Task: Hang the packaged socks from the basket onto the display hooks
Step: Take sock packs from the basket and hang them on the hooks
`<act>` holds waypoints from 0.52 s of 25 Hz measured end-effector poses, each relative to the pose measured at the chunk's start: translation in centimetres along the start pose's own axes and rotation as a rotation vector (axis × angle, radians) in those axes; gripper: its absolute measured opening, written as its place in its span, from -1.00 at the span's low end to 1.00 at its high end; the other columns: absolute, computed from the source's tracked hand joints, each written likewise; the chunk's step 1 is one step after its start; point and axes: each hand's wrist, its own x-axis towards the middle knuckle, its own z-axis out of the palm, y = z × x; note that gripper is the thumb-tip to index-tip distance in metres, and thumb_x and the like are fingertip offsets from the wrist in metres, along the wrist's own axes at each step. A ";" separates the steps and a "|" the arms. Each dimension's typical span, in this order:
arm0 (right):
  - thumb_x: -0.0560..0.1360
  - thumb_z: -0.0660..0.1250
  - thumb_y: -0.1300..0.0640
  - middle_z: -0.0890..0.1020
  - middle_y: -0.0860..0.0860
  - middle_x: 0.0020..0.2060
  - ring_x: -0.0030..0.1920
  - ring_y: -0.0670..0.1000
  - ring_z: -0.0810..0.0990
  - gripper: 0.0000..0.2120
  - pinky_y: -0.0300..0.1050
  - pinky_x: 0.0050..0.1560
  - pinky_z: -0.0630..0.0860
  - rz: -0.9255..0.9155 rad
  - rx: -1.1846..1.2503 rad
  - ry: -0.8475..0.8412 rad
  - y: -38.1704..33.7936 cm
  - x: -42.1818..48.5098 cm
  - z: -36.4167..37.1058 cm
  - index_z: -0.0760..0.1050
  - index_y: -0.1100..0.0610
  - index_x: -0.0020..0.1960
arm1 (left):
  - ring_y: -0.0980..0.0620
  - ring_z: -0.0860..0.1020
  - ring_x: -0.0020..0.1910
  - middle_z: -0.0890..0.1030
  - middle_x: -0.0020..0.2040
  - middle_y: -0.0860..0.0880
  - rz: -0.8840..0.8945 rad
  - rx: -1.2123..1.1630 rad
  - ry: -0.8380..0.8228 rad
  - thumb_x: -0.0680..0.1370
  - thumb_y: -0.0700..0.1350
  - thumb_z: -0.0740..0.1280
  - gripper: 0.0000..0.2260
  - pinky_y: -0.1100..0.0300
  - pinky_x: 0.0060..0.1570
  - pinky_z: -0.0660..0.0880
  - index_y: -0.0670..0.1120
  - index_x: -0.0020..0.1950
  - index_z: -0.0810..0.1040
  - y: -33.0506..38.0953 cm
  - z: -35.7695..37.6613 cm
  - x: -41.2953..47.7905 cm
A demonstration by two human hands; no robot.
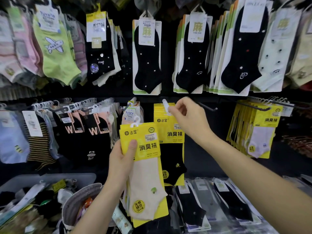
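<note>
My left hand (122,159) grips a stack of yellow-carded sock packs (145,174) with a cream sock in front, held upright below the display. My right hand (187,117) pinches the white plastic hanger of a yellow-carded pack with a black sock (170,132), which hangs with several like it on a hook (164,102) in the lower row. The grey basket (50,179) at the lower left holds several loose sock packs.
Black dotted socks (146,56) hang in the upper row. A bare black hook (207,107) sticks out right of my right hand. More yellow packs (260,129) hang at the right. A hat (79,200) lies by the basket. Bagged black socks (233,200) lie at the lower right.
</note>
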 end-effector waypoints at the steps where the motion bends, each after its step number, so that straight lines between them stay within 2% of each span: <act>1: 0.35 0.35 -0.23 0.51 -0.13 -0.37 -0.34 -0.17 0.47 -0.73 -0.11 -0.23 0.48 0.016 -0.017 -0.095 -0.5 -0.8 0.1 0.40 -0.05 -0.24 | 0.09 0.64 -0.09 0.67 -0.10 0.07 0.019 0.000 -0.028 0.43 0.11 0.29 -0.81 0.27 -0.18 0.52 0.07 -0.03 0.54 0.4 0.9 -0.2; 3: 0.22 0.38 -0.33 0.48 -0.14 -0.38 -0.34 -0.18 0.45 -0.62 -0.15 -0.29 0.44 0.070 -0.090 -0.266 -1.0 -2.0 0.2 0.36 -0.08 -0.22 | 0.13 0.64 -0.11 0.69 -0.14 0.14 0.054 -0.018 -0.089 0.47 0.04 0.30 -0.90 0.35 -0.22 0.53 0.14 -0.08 0.59 0.9 2.5 -0.6; 6: 0.29 0.50 -0.13 0.46 -0.11 -0.37 -0.35 -0.11 0.43 -0.69 -0.25 -0.37 0.36 0.147 -0.028 -0.249 -0.3 -1.8 -0.7 0.38 -0.05 -0.23 | 0.16 0.64 -0.09 0.67 -0.12 0.24 0.074 -0.046 -0.172 0.55 -0.09 0.27 -0.70 0.31 -0.15 0.57 0.36 -0.10 0.57 1.8 4.5 -1.1; 8: 0.34 0.50 -0.03 0.52 0.01 -0.34 -0.32 -0.03 0.48 -0.73 -0.20 -0.35 0.40 0.210 0.037 -0.244 0.5 -1.6 -1.7 0.39 -0.02 -0.24 | 0.13 0.65 -0.05 0.67 -0.08 0.21 0.072 -0.068 -0.193 0.55 -0.10 0.26 -0.77 0.18 -0.08 0.60 0.26 -0.02 0.57 1.7 5.2 -1.2; 10: 0.36 0.49 0.01 0.61 0.17 -0.27 -0.29 0.07 0.54 -0.76 -0.05 -0.25 0.47 0.239 0.079 -0.245 1.0 -1.7 -2.4 0.42 0.03 -0.23 | 0.09 0.65 -0.02 0.68 -0.03 0.15 0.036 -0.097 -0.221 0.52 -0.04 0.27 -0.83 0.18 -0.06 0.60 0.07 0.09 0.55 1.6 5.8 -1.5; 11: 0.37 0.48 0.02 0.63 0.16 -0.23 -0.28 0.03 0.54 -0.79 -0.05 -0.22 0.48 0.221 0.088 -0.245 1.1 -1.7 -2.8 0.45 0.03 -0.22 | 0.05 0.65 0.00 0.68 -0.01 0.07 0.013 -0.105 -0.231 0.49 0.01 0.28 -0.76 0.16 -0.04 0.60 0.00 0.12 0.54 1.5 6.0 -1.5; 13: 0.42 0.43 0.03 0.62 0.00 -0.23 -0.27 -0.09 0.51 -0.90 -0.15 -0.19 0.49 0.126 0.077 -0.261 1.0 -1.5 -3.3 0.52 -0.02 -0.19 | 0.00 0.64 0.01 0.67 0.03 -0.04 -0.003 -0.079 -0.239 0.44 0.06 0.31 -0.64 0.04 0.03 0.58 -0.08 0.16 0.52 1.4 6.3 -1.5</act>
